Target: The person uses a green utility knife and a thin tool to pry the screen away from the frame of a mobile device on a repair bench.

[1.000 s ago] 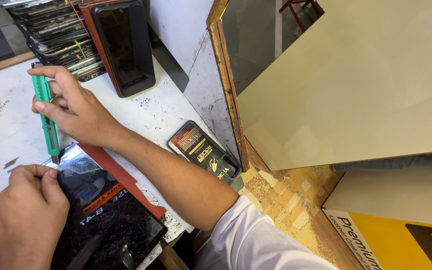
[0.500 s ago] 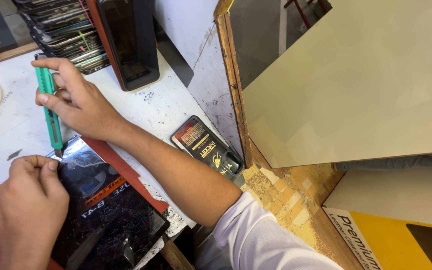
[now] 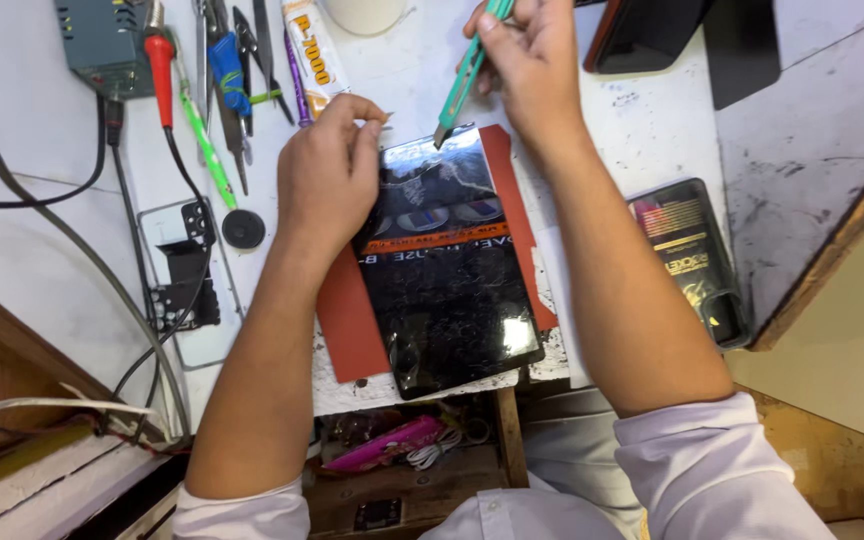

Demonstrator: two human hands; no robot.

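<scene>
A black tablet screen (image 3: pixel 452 290) with a cracked, glossy face lies on a red mat (image 3: pixel 347 325) at the front of the white bench. My left hand (image 3: pixel 327 175) rests on the screen's upper left corner, its fingertips pinched together on something small. My right hand (image 3: pixel 522 50) holds a green utility knife (image 3: pixel 462 80) tilted downward, with the blade tip touching the screen's top edge. Both forearms reach in from the bottom of the view.
A glue tube (image 3: pixel 310 55), tweezers, pliers and a red-handled tool (image 3: pixel 157 50) lie at the back left. A phone frame (image 3: pixel 187 280) and cables sit left. A dark glossy packet (image 3: pixel 692 260) lies right, a black device (image 3: pixel 652 30) behind it.
The view has swung left and now centres on the bench. My right hand with the knife has moved to the screen's top edge, and my left hand stays on the corner.
</scene>
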